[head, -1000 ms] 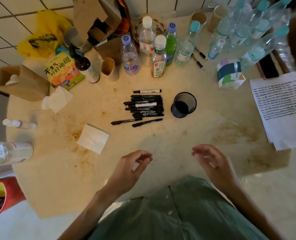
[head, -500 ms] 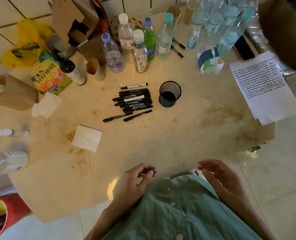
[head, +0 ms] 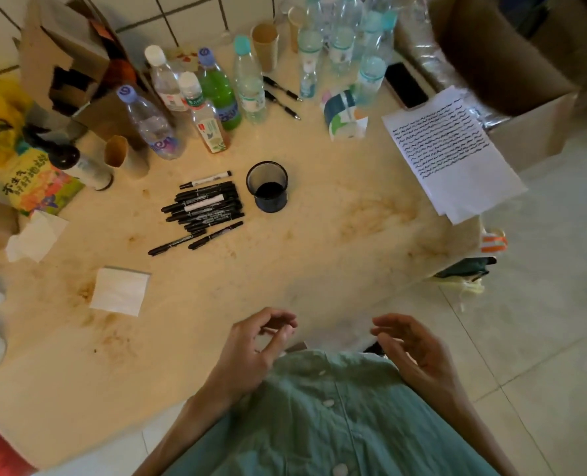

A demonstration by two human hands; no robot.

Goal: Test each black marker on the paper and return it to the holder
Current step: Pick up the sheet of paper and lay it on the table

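Black markers [head: 204, 209] lie in a loose pile on the bench [head: 319, 255], just left of the empty mesh holder [head: 267, 187]; the scribbled paper [head: 453, 152] sits far right. Since a moment ago the view has shifted left. Left hand [head: 251, 348] and right hand [head: 419, 355] hover near the body, each grip loosely curled, holding nothing.

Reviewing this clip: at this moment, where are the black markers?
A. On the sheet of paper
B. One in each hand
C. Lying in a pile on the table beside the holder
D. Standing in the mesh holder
C: the black markers lie piled on the table just left of the mesh holder, which looks empty.
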